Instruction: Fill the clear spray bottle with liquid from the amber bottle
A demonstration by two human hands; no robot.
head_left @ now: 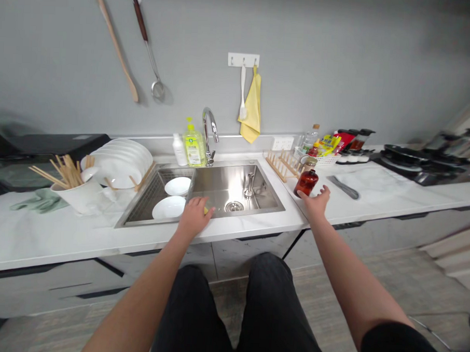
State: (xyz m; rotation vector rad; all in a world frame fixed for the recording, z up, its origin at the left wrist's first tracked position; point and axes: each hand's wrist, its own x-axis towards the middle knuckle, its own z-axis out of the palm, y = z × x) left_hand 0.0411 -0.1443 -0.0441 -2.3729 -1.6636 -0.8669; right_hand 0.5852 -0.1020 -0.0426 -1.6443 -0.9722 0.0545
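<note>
At the front rim of the steel sink (pixel 270 208), my left hand (pixel 194 216) is closed, fingers curled over the edge. A bit of yellow sponge (pixel 206 210) shows between its thumb and fingers; most of it is hidden. Two white bowls (pixel 168 208) sit in the sink's left part, just beside that hand. My right hand (pixel 315 201) is open next to an amber bottle (pixel 307 182) on the counter. Its thumb is close to the bottle's lower side, and the other fingers are spread to the right of it. Whether the thumb touches the bottle I cannot tell.
Stacked white plates (pixel 122 163) and a white container of chopsticks (pixel 80 195) stand left. Behind the sink are a faucet (pixel 206 138) and green soap bottle (pixel 194 147). Right of it are a wooden rack (pixel 281 166), a grey cloth strip (pixel 343 187) and a stove (pixel 407 160).
</note>
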